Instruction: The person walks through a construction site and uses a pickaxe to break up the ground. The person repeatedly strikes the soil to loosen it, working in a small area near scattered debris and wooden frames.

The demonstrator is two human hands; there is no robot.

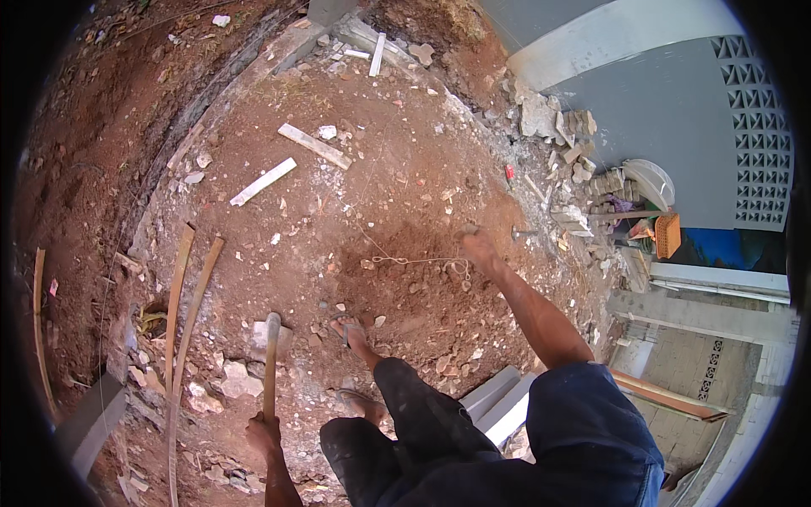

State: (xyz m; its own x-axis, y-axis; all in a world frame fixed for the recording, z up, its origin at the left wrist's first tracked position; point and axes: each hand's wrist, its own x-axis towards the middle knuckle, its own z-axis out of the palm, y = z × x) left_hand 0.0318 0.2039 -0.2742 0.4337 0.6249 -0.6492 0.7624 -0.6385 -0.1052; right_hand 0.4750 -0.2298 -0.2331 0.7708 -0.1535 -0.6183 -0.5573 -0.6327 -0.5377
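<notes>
My left hand [263,431], low in the head view, is closed round the wooden handle of a hammer [270,363]. The hammer's small grey head points away from me, over a pale flat block [282,337] on the ground. My right hand [479,247] reaches out over loose, dug-up red soil [397,275]. Its fingers look closed, but what they hold, if anything, is too small to make out. A thin, looped string [405,260] lies on the soil just below that hand. Right of it, a short metal peg [524,232] sticks out near the rubble.
Two wooden strips [314,146] lie on the dirt ahead, and long bent slats [182,296] lie at left. Broken concrete [541,114] lines the grey wall [650,118]. An orange basket [667,236] stands at right. Pale beams [498,397] lie beside my legs.
</notes>
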